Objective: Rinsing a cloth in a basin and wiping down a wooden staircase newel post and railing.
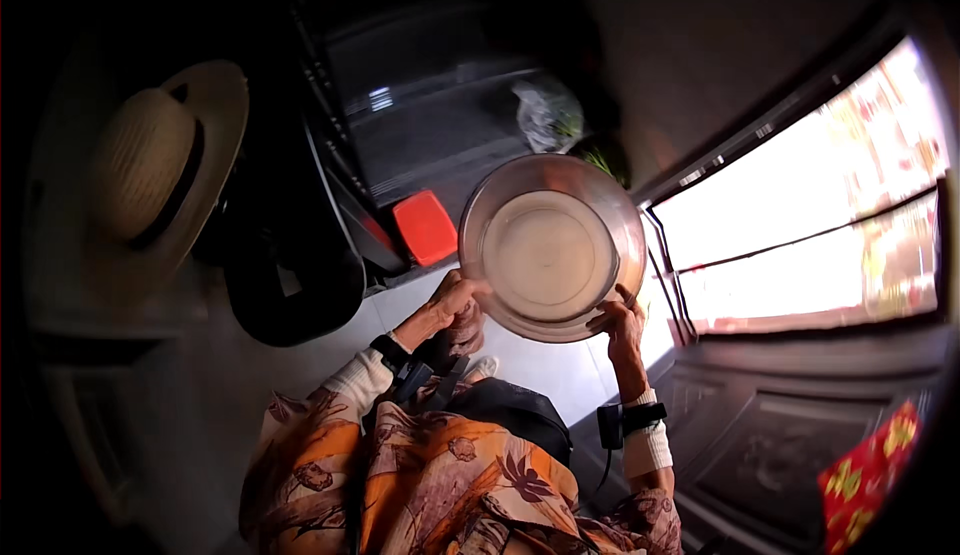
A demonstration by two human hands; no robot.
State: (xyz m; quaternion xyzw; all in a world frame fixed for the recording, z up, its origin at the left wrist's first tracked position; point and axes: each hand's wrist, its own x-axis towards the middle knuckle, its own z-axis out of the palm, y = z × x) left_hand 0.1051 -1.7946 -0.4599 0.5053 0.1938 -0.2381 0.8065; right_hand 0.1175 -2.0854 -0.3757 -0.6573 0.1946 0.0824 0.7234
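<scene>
A large round metal basin with cloudy, pale contents is held in front of my body. My left hand grips its lower left rim, and my right hand grips the lower right rim. Some fingers of each hand are hidden under or behind the basin. Just left of the basin is a red plastic lid or container. Beyond the far rim lie a clear plastic bag with something green in it and some green leaves.
A straw hat with a dark band is at the left, beside a black rounded object. A bright barred window or door opening is at the right. Below it, a dark panelled door bears a red and gold decoration.
</scene>
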